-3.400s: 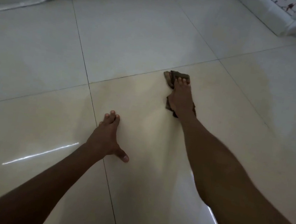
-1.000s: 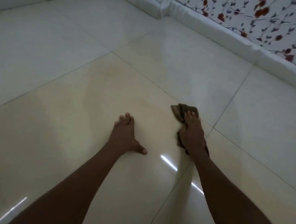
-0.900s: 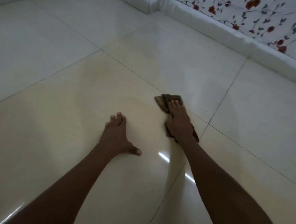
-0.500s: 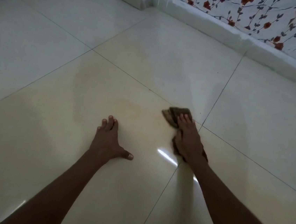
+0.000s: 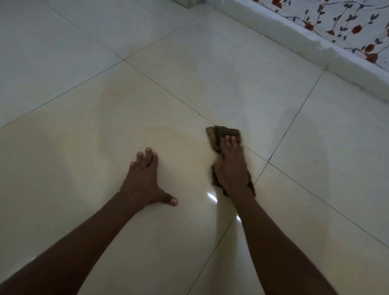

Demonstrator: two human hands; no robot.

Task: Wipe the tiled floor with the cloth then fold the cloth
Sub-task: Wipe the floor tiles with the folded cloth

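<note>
Both forearms enter from the near edge and extend toward the far side of the tiled floor (image 5: 67, 206).

Left hand (image 5: 143, 178): placed flat on the floor, palm down. The fingers are straight and lie close together, pointing far; the thumb is spread out to the right. It holds nothing and touches only the tile.

Right hand (image 5: 230, 169): positioned to the right of the left hand and slightly farther away, well apart from it. It lies palm down on top of the cloth (image 5: 223, 136). The fingers are extended along the cloth and press it against the floor. Whether the thumb is tucked round the cloth's left edge cannot be told.

Cloth: a dark brown, bunched strip lying on the floor beneath the right hand. Its long axis runs near to far, in line with the right forearm. The far end projects beyond the fingertips and appears folded over; the near end shows at either side of the wrist. The cloth sits close to a crossing of grout lines.

A faint yellowish damp mark spreads over the tile to the left of and beyond the hands.

Far side: a white skirting (image 5: 295, 45) borders the floor, with a flower-patterned wall (image 5: 346, 16) above it at the far right.
</note>
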